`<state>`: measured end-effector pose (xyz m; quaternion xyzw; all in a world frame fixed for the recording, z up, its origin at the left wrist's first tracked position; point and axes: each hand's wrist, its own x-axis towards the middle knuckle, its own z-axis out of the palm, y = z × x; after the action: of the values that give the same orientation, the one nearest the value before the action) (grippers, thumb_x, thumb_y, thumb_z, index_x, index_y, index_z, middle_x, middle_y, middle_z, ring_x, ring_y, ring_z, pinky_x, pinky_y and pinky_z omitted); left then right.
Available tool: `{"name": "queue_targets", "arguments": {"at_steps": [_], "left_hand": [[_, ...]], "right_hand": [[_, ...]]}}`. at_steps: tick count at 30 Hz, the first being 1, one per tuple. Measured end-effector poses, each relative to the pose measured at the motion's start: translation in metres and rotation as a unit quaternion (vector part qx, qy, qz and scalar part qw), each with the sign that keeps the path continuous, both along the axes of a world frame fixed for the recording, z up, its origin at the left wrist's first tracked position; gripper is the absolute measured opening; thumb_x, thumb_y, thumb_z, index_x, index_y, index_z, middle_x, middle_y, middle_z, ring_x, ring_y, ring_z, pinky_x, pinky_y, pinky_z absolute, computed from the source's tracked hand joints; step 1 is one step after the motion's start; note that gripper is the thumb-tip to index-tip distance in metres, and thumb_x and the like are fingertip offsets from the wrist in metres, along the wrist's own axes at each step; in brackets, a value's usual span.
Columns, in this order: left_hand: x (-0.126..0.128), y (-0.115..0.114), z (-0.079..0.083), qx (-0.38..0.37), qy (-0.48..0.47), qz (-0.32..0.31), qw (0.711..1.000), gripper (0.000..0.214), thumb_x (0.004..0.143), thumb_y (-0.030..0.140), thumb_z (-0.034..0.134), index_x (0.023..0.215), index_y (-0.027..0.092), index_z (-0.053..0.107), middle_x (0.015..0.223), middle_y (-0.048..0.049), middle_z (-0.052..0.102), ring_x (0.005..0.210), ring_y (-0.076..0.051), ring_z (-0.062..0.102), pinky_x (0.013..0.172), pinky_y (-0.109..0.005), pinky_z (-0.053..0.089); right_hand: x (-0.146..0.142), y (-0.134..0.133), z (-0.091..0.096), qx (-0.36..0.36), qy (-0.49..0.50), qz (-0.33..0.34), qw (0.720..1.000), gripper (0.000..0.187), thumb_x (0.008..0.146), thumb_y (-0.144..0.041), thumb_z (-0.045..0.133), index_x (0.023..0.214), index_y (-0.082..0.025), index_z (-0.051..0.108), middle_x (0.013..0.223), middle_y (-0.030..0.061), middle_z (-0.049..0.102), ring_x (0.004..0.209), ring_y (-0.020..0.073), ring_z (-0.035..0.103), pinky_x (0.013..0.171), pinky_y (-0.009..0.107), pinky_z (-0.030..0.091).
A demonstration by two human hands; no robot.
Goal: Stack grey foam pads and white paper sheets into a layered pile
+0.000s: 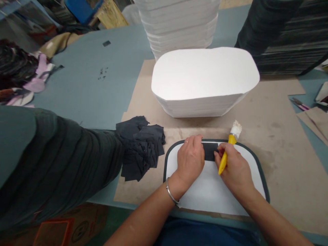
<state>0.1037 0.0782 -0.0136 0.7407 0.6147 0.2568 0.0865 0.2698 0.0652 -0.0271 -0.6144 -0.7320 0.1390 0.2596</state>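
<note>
A white panel (215,184) with rounded corners and a dark border lies flat before me. On its upper part is a small black rectangular patch (210,151). My left hand (191,155) is closed, its fingers together at the left end of that patch; its fingertips are partly hidden. In my right hand (233,164) a yellow-handled brush (232,139) is gripped, its whitish bristles pointing away from me. The thumb and finger of that hand also touch the right end of the patch.
Left of the panel lies a pile of loose black patches (143,147), beside a long dark stack (64,153). A stack of white panels (205,75) stands behind, with a taller white stack (179,24) and black stack (287,37) beyond. Cardboard (282,136) covers the table.
</note>
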Motion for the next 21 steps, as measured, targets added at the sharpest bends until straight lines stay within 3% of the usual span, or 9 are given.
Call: {"name": "queue_targets", "arguments": {"at_steps": [9,14,17,19,21], "left_hand": [[0.003,0.004,-0.002,-0.008,0.091,0.017,0.996,0.017,0.1,0.014,0.052,0.117,0.018,0.056,0.103,-0.0089,0.065,0.101,-0.026,0.065,0.082,-0.037,0.056],[-0.016,-0.013,0.01,0.001,0.023,0.044,0.999,0.027,0.102,0.029,0.059,0.125,0.017,0.052,0.107,-0.0103,0.065,0.1,-0.025,0.067,0.084,-0.037,0.058],[-0.047,-0.041,0.036,0.063,-0.02,0.047,0.997,0.026,0.102,0.025,0.058,0.125,0.016,0.053,0.111,-0.0118,0.066,0.105,-0.025,0.067,0.088,-0.038,0.058],[-0.076,-0.066,0.065,0.141,-0.004,0.063,0.988,0.027,0.099,0.019,0.06,0.126,0.017,0.056,0.115,-0.012,0.067,0.11,-0.024,0.066,0.093,-0.038,0.057],[-0.109,-0.092,0.098,0.239,0.063,0.119,0.962,0.031,0.094,0.013,0.066,0.124,0.019,0.06,0.119,-0.0118,0.068,0.117,-0.026,0.065,0.103,-0.043,0.054]], "right_hand": [[-0.004,0.001,0.0,0.01,-0.086,0.014,0.996,0.012,0.101,-0.028,0.047,0.109,-0.022,0.053,0.093,0.0105,0.066,0.08,0.0263,0.062,0.066,0.034,0.043],[-0.002,0.001,-0.002,0.022,-0.078,0.003,0.997,0.018,0.102,-0.036,0.048,0.111,-0.021,0.053,0.094,0.0113,0.066,0.08,0.0267,0.062,0.068,0.036,0.045],[0.004,-0.002,0.003,0.027,-0.054,-0.014,0.998,0.029,0.101,-0.047,0.05,0.113,-0.02,0.053,0.091,0.0097,0.066,0.079,0.0273,0.063,0.07,0.038,0.048],[0.014,-0.007,0.007,0.024,-0.036,-0.024,0.999,0.035,0.1,-0.053,0.05,0.114,-0.021,0.053,0.09,0.0085,0.066,0.077,0.0274,0.064,0.069,0.038,0.049],[0.03,-0.012,0.003,0.019,-0.014,-0.029,0.999,0.04,0.098,-0.059,0.052,0.113,-0.023,0.054,0.09,0.0076,0.065,0.072,0.0264,0.063,0.064,0.037,0.048]]}}
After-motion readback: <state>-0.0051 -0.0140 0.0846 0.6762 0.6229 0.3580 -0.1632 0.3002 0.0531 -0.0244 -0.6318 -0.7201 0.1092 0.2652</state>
